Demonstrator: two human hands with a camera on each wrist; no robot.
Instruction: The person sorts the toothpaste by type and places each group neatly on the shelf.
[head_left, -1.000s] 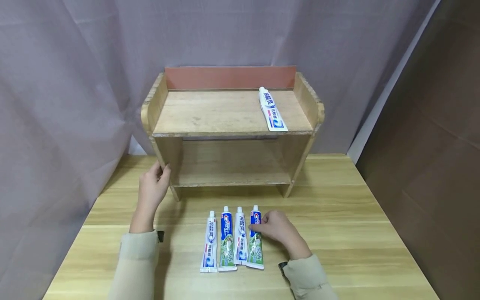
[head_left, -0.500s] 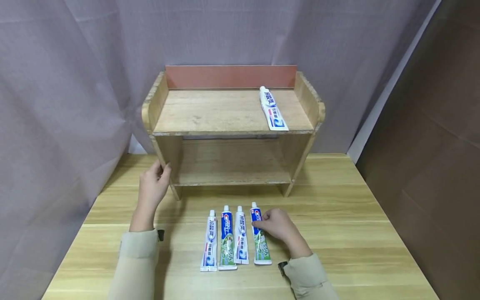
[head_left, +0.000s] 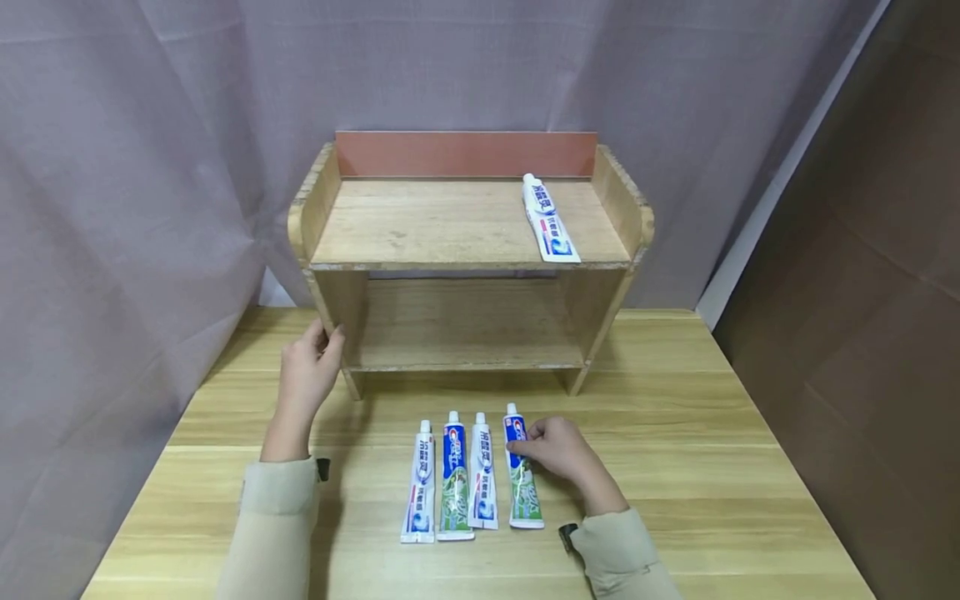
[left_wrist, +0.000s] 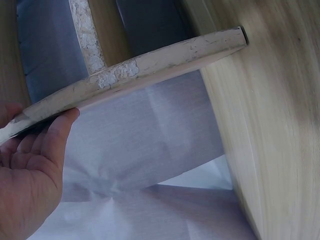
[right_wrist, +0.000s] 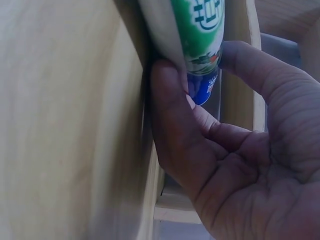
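My right hand (head_left: 561, 450) pinches a blue and green toothpaste tube (head_left: 522, 487) by its upper part, thumb on one side and fingers on the other, as the right wrist view also shows. To its left lie a white toothpaste tube (head_left: 483, 483), another blue and green tube (head_left: 454, 492) and a second white tube (head_left: 420, 487), all with caps pointing away. My left hand (head_left: 307, 371) grips the left side panel of the wooden shelf (head_left: 472, 267); in the left wrist view, the fingers lie along the outer face of the panel (left_wrist: 165, 57).
Another white toothpaste tube (head_left: 550, 221) lies on the right part of the shelf's top board, its cap toward the back. The shelf stands on the wooden table (head_left: 712, 467). A grey curtain (head_left: 450, 67) hangs behind, and a brown surface (head_left: 862, 275) rises at the right.
The right hand has shifted the pinched blue and green tube slightly right and away from the white tube beside it, turning its lower end to the right. The left hand stays on the shelf.
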